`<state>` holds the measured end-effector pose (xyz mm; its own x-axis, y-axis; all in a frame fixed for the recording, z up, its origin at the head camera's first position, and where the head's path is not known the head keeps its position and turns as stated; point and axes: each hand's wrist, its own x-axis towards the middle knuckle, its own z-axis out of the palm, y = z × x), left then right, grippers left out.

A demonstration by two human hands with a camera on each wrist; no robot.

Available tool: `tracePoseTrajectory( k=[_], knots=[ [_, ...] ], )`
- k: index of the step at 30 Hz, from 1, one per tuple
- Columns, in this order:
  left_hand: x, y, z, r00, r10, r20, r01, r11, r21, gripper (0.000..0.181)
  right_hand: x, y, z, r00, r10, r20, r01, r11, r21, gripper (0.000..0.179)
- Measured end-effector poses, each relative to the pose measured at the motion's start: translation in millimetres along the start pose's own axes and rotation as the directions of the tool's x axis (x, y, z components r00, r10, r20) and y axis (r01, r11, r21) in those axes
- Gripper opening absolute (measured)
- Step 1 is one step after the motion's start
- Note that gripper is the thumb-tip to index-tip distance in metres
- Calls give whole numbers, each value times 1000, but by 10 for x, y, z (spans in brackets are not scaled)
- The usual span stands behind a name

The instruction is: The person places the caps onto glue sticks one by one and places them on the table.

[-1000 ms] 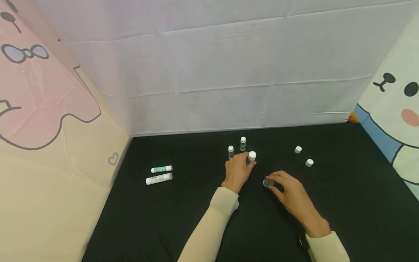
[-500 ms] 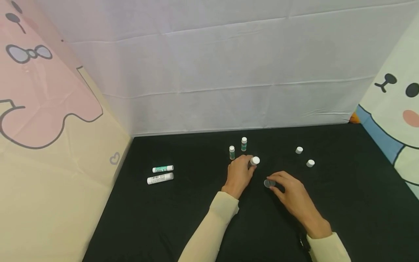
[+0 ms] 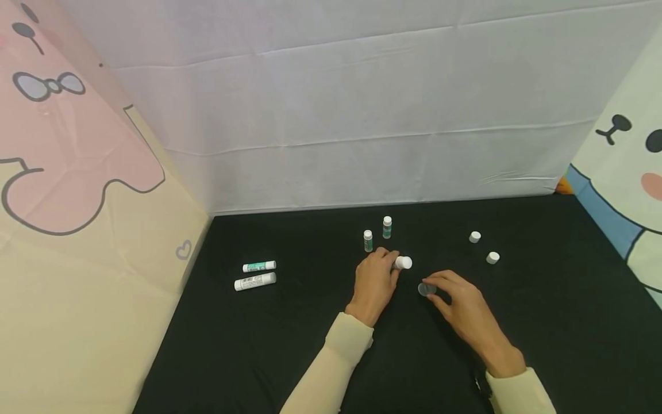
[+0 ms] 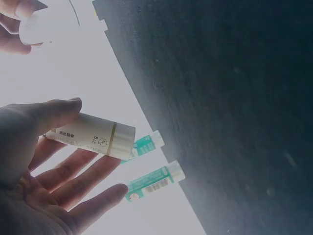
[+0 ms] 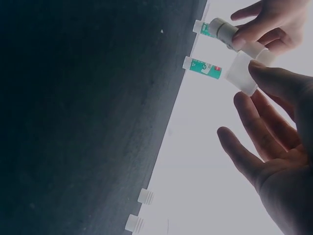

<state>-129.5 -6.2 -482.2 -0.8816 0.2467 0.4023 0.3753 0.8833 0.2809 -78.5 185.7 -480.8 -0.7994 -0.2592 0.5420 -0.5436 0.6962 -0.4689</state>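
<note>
My left hand (image 3: 371,282) pinches a white glue stick (image 4: 98,136) between thumb and fingers; printing and "21g" show on its barrel. In the head view the stick's white end tilts right, toward the other hand. My right hand (image 3: 462,313) holds a short translucent cap (image 5: 242,73) by thumb and fingertips, low over the black cloth. Cap and glue stick stand a short gap apart in the head view. Just beyond the left hand, two small green glue sticks (image 3: 368,241) with white tops stand upright. The left palm hides part of the held barrel.
Two loose white caps (image 3: 474,237) sit on the black cloth (image 3: 310,356) at right. On the left lie a green-labelled glue stick (image 3: 259,266) and a larger white glue stick (image 3: 255,281). A pale curtain (image 3: 331,115) rises along the back edge.
My left hand has drawn the glue stick back from the upright ones toward me, tipping it from upright to the right. The right hand with the cap has hardly moved.
</note>
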Motion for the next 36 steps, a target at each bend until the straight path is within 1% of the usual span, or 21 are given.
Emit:
tracePoseTrajectory(
  k=[5,12,21,26,36],
  knots=[
    [-69,-13,-58,999,27,-37,-25,998,54,29,0,-3,5,1000,-12,-9,12,1000,3,42],
    [-138,-29,-106,997,53,-56,-45,989,142,29,-3,-13,11,1000,-16,-19,16,1000,7,43],
    [-213,-73,-153,991,95,-92,-73,972,223,32,30,-19,15,998,-45,-37,46,999,27,43],
    [-253,-106,-172,991,100,-91,-74,964,256,32,47,-38,13,998,-52,-40,54,998,31,43],
    [-339,-187,-209,993,85,-76,-61,958,279,33,68,-99,22,999,-45,-31,46,998,43,44]
  ],
)
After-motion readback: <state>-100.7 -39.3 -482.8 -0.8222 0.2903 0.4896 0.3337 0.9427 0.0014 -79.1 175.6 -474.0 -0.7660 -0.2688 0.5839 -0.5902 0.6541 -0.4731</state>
